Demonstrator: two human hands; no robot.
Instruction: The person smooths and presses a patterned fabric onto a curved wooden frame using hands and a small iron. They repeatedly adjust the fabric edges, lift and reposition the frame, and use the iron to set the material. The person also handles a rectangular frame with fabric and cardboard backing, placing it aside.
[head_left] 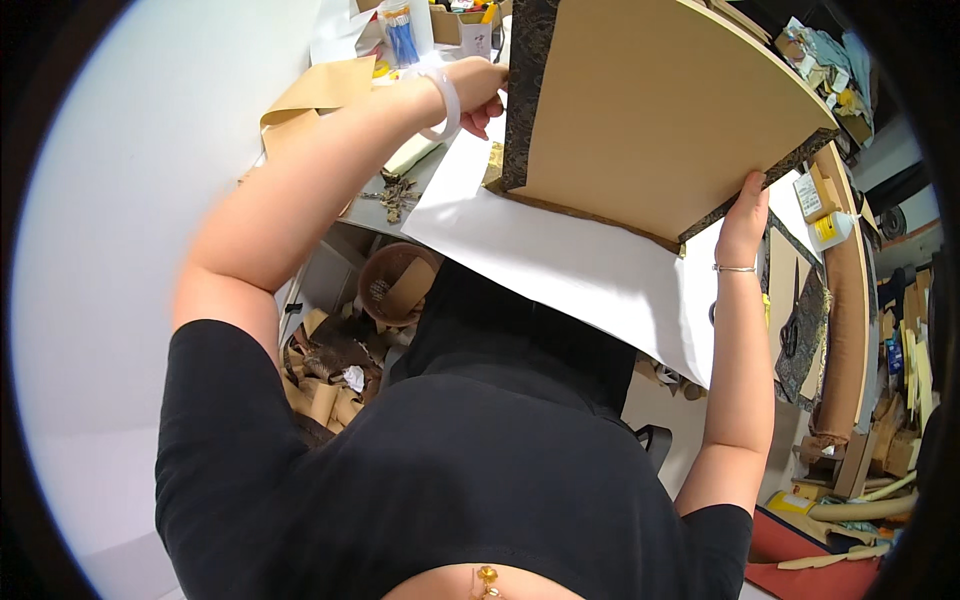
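Note:
A large tan board [640, 110] with dark patterned fabric folded over its edges stands tilted up in front of me. At its left edge is my left hand [475, 95], its fingers curled; the fingertips reach the fabric strip and are partly hidden by the board. My right hand [743, 218] grips the lower right edge, thumb on the near face and the other fingers hidden behind. Below the board a white sheet [590, 270] covers the worktable and hangs over its front edge. Some gold-patterned fabric [494, 165] shows beside the board's lower left corner.
Brown paper [320, 95] and a cup of blue sticks [400, 35] lie to the left. At right are scissors [795, 310] on dark fabric pieces, a white bottle [830, 230] and a brown roll [850, 330]. A brown bin [395, 285] and scraps [335, 375] sit below the table.

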